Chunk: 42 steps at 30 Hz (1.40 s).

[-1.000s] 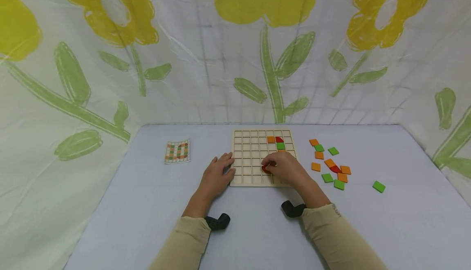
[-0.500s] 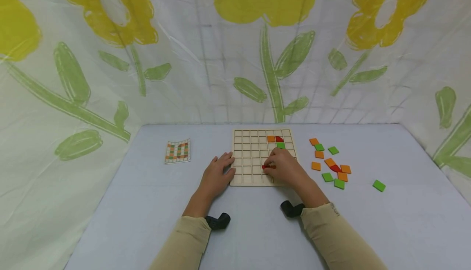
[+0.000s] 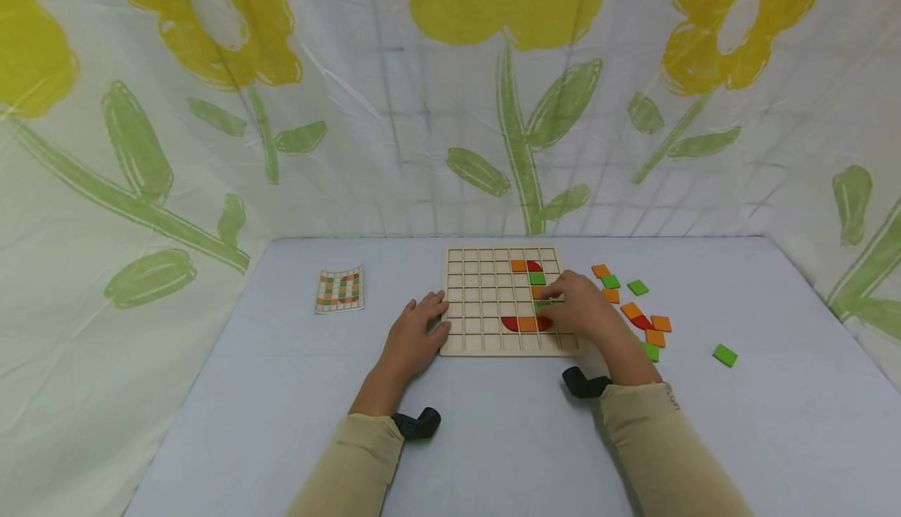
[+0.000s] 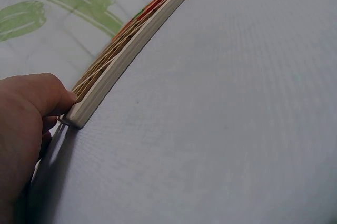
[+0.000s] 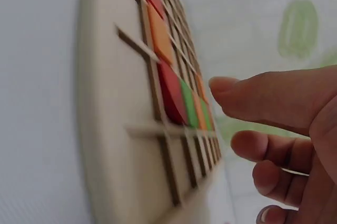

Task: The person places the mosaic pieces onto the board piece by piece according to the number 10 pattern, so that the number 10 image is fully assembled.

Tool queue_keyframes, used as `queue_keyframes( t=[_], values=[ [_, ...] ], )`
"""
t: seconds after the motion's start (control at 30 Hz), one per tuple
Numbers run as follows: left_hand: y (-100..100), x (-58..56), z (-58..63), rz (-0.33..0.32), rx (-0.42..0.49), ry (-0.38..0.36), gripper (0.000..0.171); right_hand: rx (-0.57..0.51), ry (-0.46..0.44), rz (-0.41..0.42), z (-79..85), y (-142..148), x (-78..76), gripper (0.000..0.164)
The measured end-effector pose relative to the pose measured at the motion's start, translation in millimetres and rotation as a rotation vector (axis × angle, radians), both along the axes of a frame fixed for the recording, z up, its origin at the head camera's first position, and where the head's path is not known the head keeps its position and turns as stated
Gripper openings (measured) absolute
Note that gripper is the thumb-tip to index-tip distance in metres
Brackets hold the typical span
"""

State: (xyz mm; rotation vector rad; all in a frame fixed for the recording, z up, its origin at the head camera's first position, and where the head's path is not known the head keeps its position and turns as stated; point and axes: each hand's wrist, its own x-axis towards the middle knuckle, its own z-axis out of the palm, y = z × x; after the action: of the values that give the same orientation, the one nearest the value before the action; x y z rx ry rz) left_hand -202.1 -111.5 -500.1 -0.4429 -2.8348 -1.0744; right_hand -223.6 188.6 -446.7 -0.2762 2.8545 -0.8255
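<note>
My left hand [image 3: 411,341] rests along the left edge of the wooden grid board [image 3: 473,310], its fingers stretched out. In the left wrist view its thumb [image 4: 47,95] touches the board's near corner. Over the board's right side hovers my right hand [image 3: 590,312]; the right wrist view shows its fingers [image 5: 274,97] spread with nothing between them. On the board's lower row lie a red quarter-round tile [image 3: 508,324], an orange square tile [image 3: 527,324] and another red one [image 5: 171,95]. A column of green and orange tiles [image 3: 537,278] runs above, partly hidden by the right hand.
Loose orange, green and red tiles [image 3: 637,320] are scattered right of the board, partly behind the right hand. A lone green tile [image 3: 725,356] lies farther right. A small printed pattern card [image 3: 340,290] is on the left. Behind the table hangs a flower-patterned cloth [image 3: 338,188].
My right hand has let go of the red tile at the lower row's left end and moved right and slightly away from me. My left hand stays put.
</note>
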Motion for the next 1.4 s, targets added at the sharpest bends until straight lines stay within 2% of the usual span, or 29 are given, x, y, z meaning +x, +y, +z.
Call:
queue_keyframes(
  t=[0.1,0.33,0.63,0.73,0.93,1.3,1.4],
  values=[
    [0,-0.9,-1.0,0.001,-0.008,-0.005,0.043,-0.010,-0.053,-0.073,5.9,21,-1.6,0.033],
    [0,-1.4,-1.8,0.000,-0.013,-0.001,0.043,-0.011,-0.104,-0.214,8.3,66,-1.6,0.043],
    [-1,-0.1,0.1,0.004,-0.003,-0.013,0.043,-0.008,-0.151,-0.291,1.0,96,1.4,0.051],
    [0,0.0,0.3,0.006,-0.003,-0.009,0.043,0.000,-0.142,-0.299,-2.6,98,0.5,0.055],
    [0,0.1,0.6,-0.001,0.002,-0.014,0.043,0.027,-0.083,-0.209,-8.6,91,-2.1,0.062],
    [0,-0.4,0.5,0.005,-0.002,-0.037,0.043,0.027,0.034,-0.193,-15.9,67,-8.9,0.034],
    [0,0.2,0.8,0.004,0.002,-0.033,0.043,0.044,0.049,-0.198,-15.7,61,-9.0,0.035]
  ],
)
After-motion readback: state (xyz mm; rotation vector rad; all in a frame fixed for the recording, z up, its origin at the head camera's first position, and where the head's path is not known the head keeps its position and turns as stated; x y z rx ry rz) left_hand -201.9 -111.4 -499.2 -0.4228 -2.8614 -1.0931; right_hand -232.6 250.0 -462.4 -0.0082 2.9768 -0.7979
